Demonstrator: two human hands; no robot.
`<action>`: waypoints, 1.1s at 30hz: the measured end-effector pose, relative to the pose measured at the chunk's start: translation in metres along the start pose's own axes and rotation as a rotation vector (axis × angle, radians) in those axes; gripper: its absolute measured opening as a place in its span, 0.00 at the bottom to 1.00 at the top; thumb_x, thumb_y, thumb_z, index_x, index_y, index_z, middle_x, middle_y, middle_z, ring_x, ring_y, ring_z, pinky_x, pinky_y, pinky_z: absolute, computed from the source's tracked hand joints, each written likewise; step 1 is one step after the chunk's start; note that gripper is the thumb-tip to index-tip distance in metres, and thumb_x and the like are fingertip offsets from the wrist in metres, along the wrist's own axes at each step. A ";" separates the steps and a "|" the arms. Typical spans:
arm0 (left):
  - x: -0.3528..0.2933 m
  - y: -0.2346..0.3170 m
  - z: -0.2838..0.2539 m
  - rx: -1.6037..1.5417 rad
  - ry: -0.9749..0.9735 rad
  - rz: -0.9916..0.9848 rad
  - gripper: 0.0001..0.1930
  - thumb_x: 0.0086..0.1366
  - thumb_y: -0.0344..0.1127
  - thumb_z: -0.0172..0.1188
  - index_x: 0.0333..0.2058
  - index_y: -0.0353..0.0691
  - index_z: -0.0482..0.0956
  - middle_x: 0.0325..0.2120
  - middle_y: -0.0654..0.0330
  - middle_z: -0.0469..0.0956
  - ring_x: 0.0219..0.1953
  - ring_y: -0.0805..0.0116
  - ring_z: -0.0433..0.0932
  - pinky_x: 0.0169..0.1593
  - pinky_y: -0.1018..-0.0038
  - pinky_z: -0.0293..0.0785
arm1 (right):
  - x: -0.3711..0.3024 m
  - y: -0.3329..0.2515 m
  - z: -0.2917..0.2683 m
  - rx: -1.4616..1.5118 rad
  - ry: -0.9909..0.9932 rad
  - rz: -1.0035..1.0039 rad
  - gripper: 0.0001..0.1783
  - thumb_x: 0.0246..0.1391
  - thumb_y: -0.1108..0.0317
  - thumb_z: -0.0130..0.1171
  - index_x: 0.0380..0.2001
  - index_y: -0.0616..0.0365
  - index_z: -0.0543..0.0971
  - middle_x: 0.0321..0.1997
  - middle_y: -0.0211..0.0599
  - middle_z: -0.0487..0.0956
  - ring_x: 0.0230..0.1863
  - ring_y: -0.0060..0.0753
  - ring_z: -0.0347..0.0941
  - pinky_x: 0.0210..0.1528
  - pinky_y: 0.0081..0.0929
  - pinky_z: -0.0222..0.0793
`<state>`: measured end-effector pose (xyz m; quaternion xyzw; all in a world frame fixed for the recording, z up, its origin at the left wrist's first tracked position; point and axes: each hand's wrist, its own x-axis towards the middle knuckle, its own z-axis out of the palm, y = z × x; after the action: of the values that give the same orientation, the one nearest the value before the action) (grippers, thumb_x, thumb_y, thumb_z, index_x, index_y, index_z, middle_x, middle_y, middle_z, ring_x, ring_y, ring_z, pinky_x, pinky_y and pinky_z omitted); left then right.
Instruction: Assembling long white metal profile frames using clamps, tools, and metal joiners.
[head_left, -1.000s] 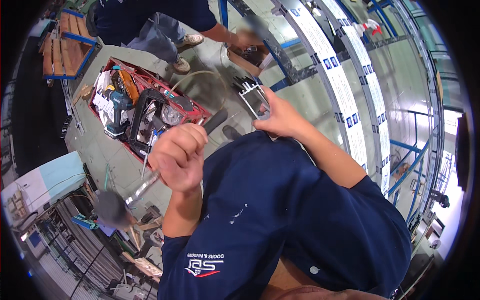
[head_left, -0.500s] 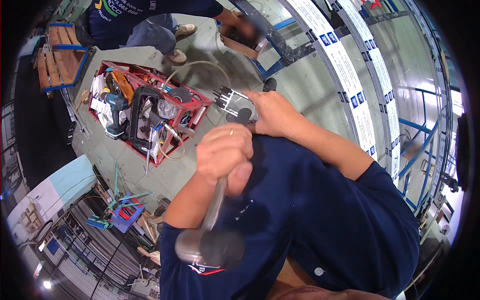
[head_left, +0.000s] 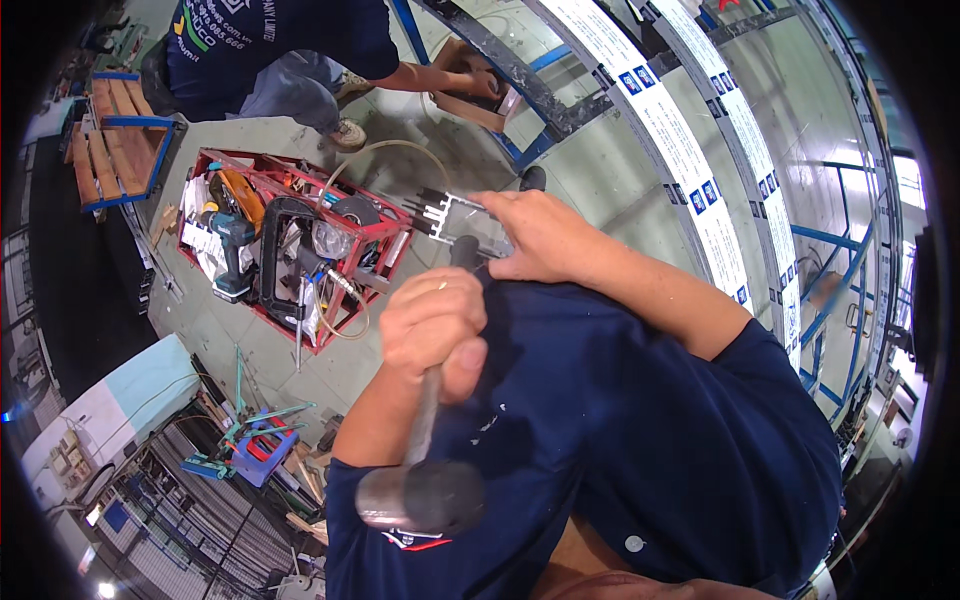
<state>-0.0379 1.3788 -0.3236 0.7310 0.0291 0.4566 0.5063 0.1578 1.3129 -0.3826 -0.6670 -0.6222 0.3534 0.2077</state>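
My left hand (head_left: 432, 322) is closed round the handle of a mallet (head_left: 420, 497). The mallet's head, part metallic and part black, hangs low in front of my left shoulder, and the dark butt of the handle sticks out above my fist. Just past that butt is the cut end of a silver aluminium profile (head_left: 437, 217) with several dark fins. My right hand (head_left: 540, 236) grips this profile, index finger along its far side and thumb on its near side. The rest of the profile is hidden by my hand and shirt.
A red tool crate (head_left: 385, 245) with a cordless drill (head_left: 232, 250) and a black clamp frame stands ahead left. Beyond it a co-worker (head_left: 270, 60) reaches into a cardboard box (head_left: 470, 110). Long wrapped profiles (head_left: 660, 130) run along the right. A blue stool (head_left: 262, 455) stands lower left.
The profile and my right hand have shifted slightly left and nearer. The mallet remains raised with little movement. The co-worker's hand, blurred before, now shows clearly in the box. The view has shifted a little.
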 end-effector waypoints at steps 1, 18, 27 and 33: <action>0.000 0.004 -0.002 -0.004 -0.004 -0.003 0.19 0.68 0.33 0.60 0.19 0.36 0.67 0.18 0.57 0.71 0.18 0.58 0.74 0.28 0.61 0.78 | 0.000 0.006 0.001 0.004 0.002 0.005 0.45 0.44 0.60 0.77 0.67 0.65 0.77 0.53 0.60 0.87 0.53 0.64 0.85 0.55 0.51 0.83; -0.013 -0.005 -0.007 -0.147 -0.121 -0.139 0.27 0.78 0.40 0.54 0.17 0.39 0.62 0.15 0.59 0.67 0.15 0.60 0.69 0.24 0.62 0.73 | -0.010 -0.006 -0.012 -0.267 -0.114 -0.203 0.41 0.47 0.59 0.78 0.66 0.51 0.79 0.56 0.36 0.87 0.55 0.51 0.86 0.52 0.47 0.83; -0.017 -0.016 -0.017 -0.231 0.011 -0.135 0.25 0.77 0.39 0.55 0.18 0.38 0.63 0.16 0.58 0.69 0.16 0.59 0.70 0.24 0.62 0.73 | 0.001 -0.029 -0.033 -0.349 -0.187 -0.138 0.42 0.44 0.61 0.80 0.67 0.43 0.78 0.60 0.37 0.83 0.52 0.51 0.86 0.48 0.48 0.83; -0.022 -0.020 -0.019 -0.292 0.050 -0.234 0.23 0.74 0.36 0.55 0.18 0.36 0.64 0.17 0.56 0.69 0.17 0.57 0.72 0.25 0.62 0.72 | 0.012 -0.004 -0.042 -0.123 -0.139 -0.283 0.43 0.42 0.66 0.79 0.65 0.51 0.74 0.56 0.42 0.84 0.51 0.57 0.85 0.49 0.47 0.83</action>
<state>-0.0556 1.3903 -0.3517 0.6300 0.0597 0.4119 0.6557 0.1857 1.3317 -0.3545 -0.5582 -0.7432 0.3272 0.1704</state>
